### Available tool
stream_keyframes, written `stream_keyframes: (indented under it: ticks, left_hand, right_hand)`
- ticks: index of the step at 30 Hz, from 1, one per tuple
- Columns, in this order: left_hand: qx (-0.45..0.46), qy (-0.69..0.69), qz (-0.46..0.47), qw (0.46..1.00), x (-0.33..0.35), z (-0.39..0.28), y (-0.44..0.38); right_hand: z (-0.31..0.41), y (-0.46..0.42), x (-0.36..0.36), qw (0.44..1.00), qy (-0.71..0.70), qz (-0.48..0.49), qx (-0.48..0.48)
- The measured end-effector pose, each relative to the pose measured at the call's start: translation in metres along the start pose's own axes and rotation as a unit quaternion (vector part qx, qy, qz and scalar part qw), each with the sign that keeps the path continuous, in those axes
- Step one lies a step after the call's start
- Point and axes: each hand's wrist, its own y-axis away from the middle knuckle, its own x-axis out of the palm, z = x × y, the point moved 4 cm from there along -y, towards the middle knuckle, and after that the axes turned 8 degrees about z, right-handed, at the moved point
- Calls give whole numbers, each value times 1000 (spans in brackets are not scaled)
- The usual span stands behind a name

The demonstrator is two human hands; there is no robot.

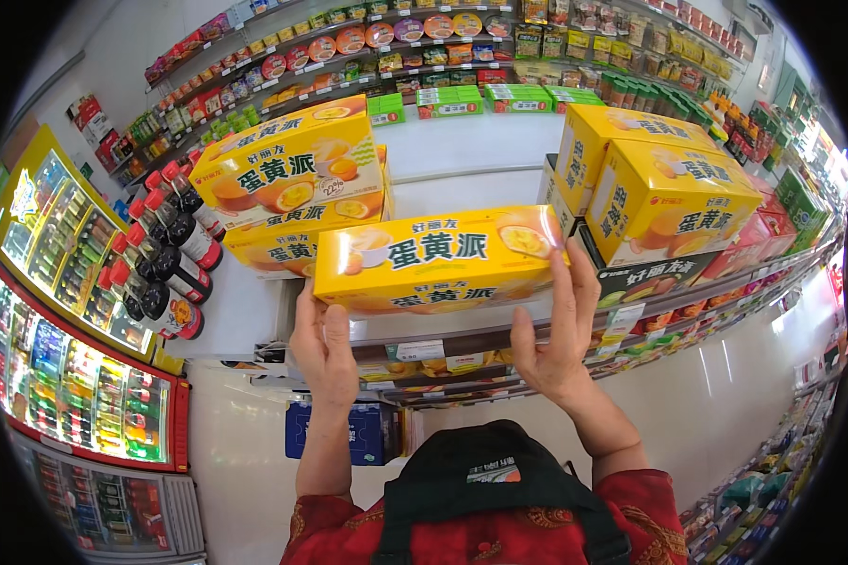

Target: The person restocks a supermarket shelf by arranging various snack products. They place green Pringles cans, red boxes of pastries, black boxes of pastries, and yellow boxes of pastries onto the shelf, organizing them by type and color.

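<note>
Between my two hands is a yellow snack-pie carton (438, 247), held over the front part of a white shelf top (459, 145). My left hand (327, 339) grips its left end, with the thumb in front. At the right end, fingers of my right hand (562, 318) touch the carton's side while the thumb stands off below it. Matching yellow cartons (290, 173) are stacked to the left. More yellow cartons (678, 191) stand to the right, on top of a dark carton (650, 279). What supports the carton's underside is hidden.
Dark bottles with red caps (166, 254) stand at the shelf top's left end. Green cartons (449, 101) line its far side. Pink cartons (749, 233) are further right. Lit drink coolers (78, 374) stand at the left, and a blue box (343, 431) is on the floor below.
</note>
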Motion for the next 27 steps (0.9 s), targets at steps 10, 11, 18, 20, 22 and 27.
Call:
stream_keyframes:
  ticks: [10, 11, 18, 20, 22, 27]
  left_hand:
    - [-30, -39, 48, 998, 21, 15, 7]
    - [-31, -41, 50, 997, 21, 16, 8]
    - [-5, -66, 48, 997, 16, 11, 6]
    - [4, -53, 27, 998, 8, 10, 3]
    - [14, -133, -39, 990, -17, 16, -10]
    - [1, -306, -111, 946, -105, 38, -61]
  right_hand:
    - [-17, 20, 1, 996, 81, 29, 4]
    - [-17, 20, 2, 996, 89, 32, 6]
    - [-13, 19, 11, 997, 52, 27, 48]
    - [3, 17, 8, 995, 90, 30, 17]
    - [15, 20, 5, 996, 87, 12, -30]
    - [40, -27, 8, 990, -42, 60, -125]
